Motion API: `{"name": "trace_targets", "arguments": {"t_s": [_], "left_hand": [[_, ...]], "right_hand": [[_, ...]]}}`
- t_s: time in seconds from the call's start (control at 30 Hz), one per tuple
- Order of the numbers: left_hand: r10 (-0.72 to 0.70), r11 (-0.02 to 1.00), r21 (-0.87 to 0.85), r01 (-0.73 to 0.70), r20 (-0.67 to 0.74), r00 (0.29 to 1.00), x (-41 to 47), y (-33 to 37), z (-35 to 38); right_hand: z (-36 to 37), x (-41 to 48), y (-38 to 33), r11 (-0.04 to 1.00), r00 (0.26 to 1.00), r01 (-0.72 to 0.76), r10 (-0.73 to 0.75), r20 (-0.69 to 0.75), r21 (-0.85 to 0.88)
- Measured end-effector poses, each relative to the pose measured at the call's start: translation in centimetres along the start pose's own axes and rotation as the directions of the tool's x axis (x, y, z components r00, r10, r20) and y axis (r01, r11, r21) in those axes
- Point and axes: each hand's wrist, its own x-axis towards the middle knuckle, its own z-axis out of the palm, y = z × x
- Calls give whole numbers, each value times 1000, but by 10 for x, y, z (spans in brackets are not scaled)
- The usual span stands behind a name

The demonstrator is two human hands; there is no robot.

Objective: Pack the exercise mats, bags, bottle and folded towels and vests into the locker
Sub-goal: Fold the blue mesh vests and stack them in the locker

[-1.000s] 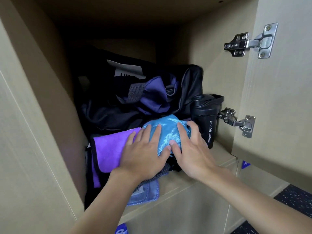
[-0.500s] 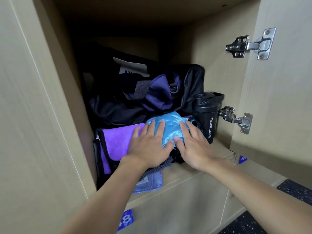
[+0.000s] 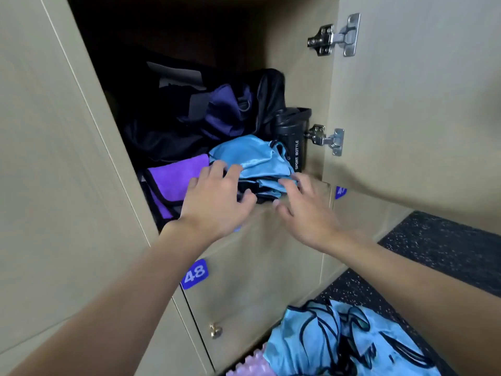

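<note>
**Open hands at the lip of a crowded locker shelf**

Both hands are spread open and grip nothing. The left hand (image 3: 214, 196) is over the folded blue vest (image 3: 252, 161) and the purple towel (image 3: 176, 183). The right hand (image 3: 303, 210) has its fingertips at the vest's front edge. The vest sits at the locker (image 3: 298, 63) shelf lip, beside the upright bottle (image 3: 292, 142) and before a black bag (image 3: 168, 142). The glossy fabric could slide out or unfold. More vests (image 3: 347, 343) wait on the floor, and room looks tight.

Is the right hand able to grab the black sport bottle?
Probably yes: the right hand is open at the front edge of the locker, and the sport bottle stands upright just behind it, its front uncovered.
</note>
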Motion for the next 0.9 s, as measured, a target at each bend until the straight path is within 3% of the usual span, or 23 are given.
{"name": "trace_targets", "arguments": {"t_s": [0.1,0.2,0.3,0.4,0.7,0.9], "left_hand": [[163,986,28,-163,15,987,-34,19,9],[259,963,14,-270,239,936,-68,41,35],[268,958,-36,-285,465,844,-102,57,79],[243,969,-121,-214,595,766,-141,72,137],[242,970,-190,-150,781,576,-243,83,285],[226,961,-79,-266,781,582,-264,52,328]], "right_hand": [[5,-41,16,996,995,-85,86,45,-9],[19,-86,38,981,975,-193,192,110,-6],[38,-138,63,959,939,-282,277,203,-4],[63,-193,94,928,886,-371,365,285,-35],[164,-311,154,824,657,-563,494,569,-66],[214,-327,163,796,628,-603,432,648,53]]}}
